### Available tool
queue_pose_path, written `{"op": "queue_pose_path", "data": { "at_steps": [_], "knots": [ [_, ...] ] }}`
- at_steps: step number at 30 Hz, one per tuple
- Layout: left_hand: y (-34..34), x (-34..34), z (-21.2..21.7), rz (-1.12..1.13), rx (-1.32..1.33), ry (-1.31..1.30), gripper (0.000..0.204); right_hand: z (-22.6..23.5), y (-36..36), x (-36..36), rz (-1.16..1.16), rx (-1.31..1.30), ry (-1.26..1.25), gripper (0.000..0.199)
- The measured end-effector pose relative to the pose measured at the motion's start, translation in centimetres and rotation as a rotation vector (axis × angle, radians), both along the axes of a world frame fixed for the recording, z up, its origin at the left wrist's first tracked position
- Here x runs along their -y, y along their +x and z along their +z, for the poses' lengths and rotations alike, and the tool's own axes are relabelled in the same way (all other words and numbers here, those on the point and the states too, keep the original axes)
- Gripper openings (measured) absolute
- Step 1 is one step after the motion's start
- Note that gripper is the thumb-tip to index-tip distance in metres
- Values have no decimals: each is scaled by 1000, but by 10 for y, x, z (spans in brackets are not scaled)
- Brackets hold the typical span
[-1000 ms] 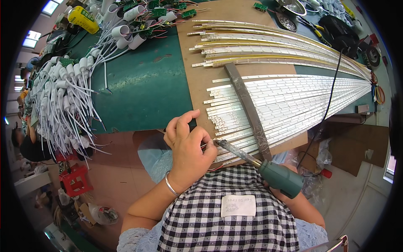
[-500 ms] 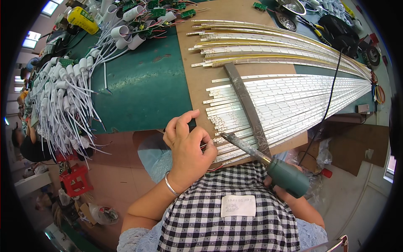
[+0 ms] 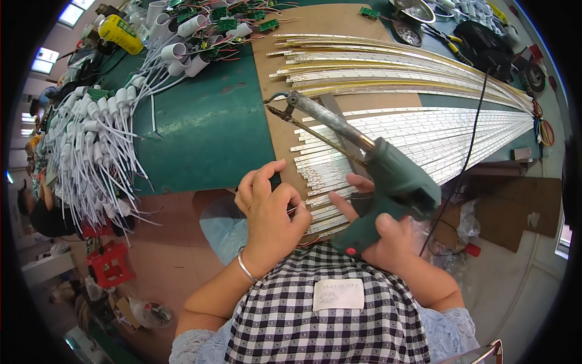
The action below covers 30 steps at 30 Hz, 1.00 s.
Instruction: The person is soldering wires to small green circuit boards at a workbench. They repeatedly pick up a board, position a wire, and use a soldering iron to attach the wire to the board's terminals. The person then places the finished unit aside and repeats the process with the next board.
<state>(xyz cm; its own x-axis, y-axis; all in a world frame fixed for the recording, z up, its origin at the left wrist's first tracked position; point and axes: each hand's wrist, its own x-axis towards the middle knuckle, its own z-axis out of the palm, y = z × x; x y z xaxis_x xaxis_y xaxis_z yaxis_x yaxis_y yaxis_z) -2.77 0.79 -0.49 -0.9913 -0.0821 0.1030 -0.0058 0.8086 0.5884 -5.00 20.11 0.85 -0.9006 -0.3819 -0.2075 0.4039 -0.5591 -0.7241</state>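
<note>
The right hand [image 3: 388,233] grips a green soldering gun [image 3: 388,182] by its handle, fingers wrapped tight — its metal tip raised over the brown board [image 3: 276,130], above the white LED strips [image 3: 424,130]. Just beside the strips' near ends, the left hand [image 3: 267,215] curls its fingers together, pinching a thin wire — hard to make out.

Right hand [image 3: 388,233] grips soldering gun [image 3: 388,182] (tip raised); left hand [image 3: 267,209] on strips [image 3: 424,130].

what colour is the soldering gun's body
Dark green, with a red button near the grip; the soldering gun shows in the head view.
</note>
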Motion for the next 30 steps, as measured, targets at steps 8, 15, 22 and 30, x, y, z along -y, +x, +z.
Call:
{"op": "queue_pose_path", "data": {
  "at_steps": [8,15,22,30],
  "knots": [
    [1,1,0,-8,-6,-17,15,-2,5,3,72,21,54,78],
    [1,1,2,-8,-12,-8,15,-6,8,2,81,16,66,78],
    [4,15,9,-20,29,160,11,-9,8,3,63,-24,73,77],
    [-2,21,22,-109,138,107,9,-9,8,2,73,-29,101,76]
  ]
}}
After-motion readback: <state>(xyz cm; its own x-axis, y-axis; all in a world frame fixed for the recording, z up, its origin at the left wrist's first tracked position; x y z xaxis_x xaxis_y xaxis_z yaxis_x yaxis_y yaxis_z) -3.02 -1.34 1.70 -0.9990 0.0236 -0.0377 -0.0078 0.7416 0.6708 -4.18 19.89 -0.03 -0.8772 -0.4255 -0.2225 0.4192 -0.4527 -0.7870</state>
